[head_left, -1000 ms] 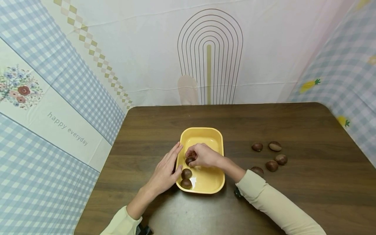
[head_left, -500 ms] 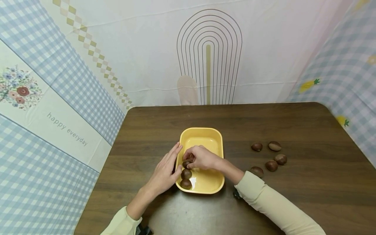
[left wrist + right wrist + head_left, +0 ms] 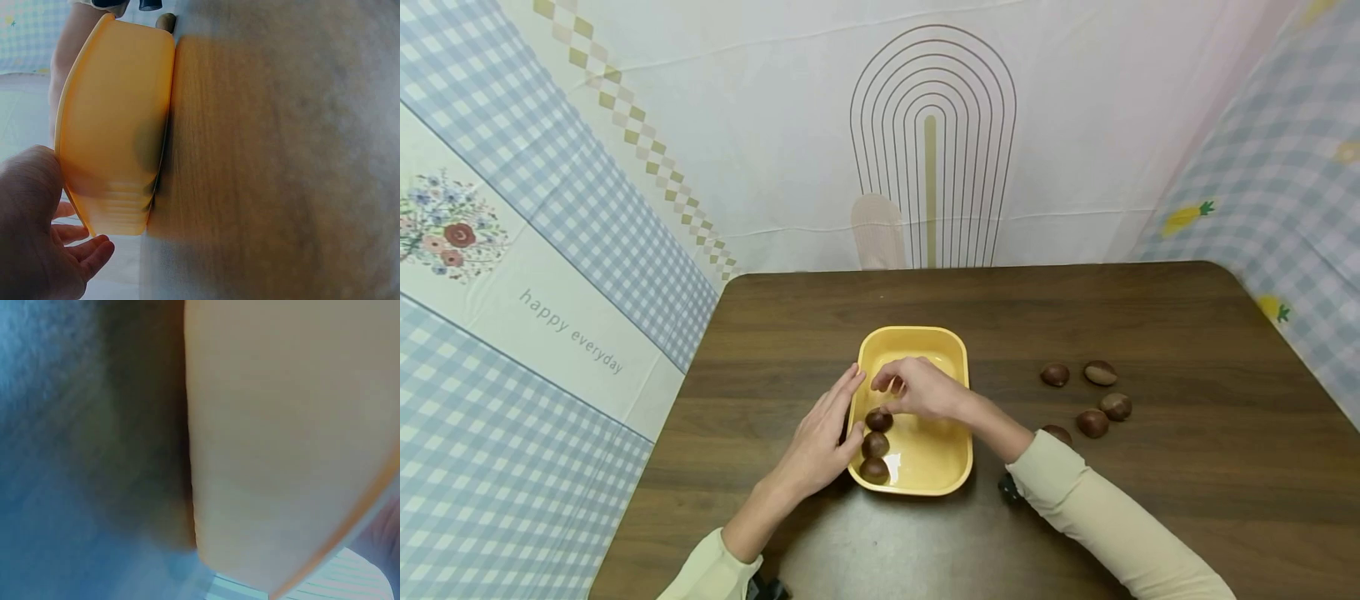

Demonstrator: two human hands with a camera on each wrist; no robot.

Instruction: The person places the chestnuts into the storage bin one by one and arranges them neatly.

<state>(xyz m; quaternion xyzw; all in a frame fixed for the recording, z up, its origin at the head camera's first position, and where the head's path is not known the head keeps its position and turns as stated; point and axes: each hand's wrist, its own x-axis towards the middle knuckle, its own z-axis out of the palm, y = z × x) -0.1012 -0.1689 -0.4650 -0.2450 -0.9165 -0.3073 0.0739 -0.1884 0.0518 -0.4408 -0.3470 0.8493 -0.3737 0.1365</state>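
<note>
A yellow rectangular tray (image 3: 931, 477) with rounded corners stands on the table. Along its left side lie three brown chestnuts in a row, with the topmost chestnut (image 3: 878, 419) just below my right fingertips. My right hand (image 3: 925, 390) hovers inside the tray, thumb and fingers apart, holding nothing. My left hand (image 3: 822, 437) rests with straight fingers along the tray's left rim. In the left wrist view, the fingers of the left hand (image 3: 31, 212) lie at the rim of the tray (image 3: 119, 106). The tray's outer wall (image 3: 281, 437) fills much of the right wrist view.
Several loose chestnuts lie on the dark wooden table (image 3: 775, 333) right of the tray, among them a chestnut (image 3: 1101, 372) at the back. The nearest chestnut (image 3: 1057, 434) is partly covered by the right sleeve (image 3: 1060, 475). A patterned cloth (image 3: 775, 125) hangs behind the table.
My right hand first set its chestnut down above the other two in the tray's left row, then let go and rose slightly away. The left hand has stayed on the rim.
</note>
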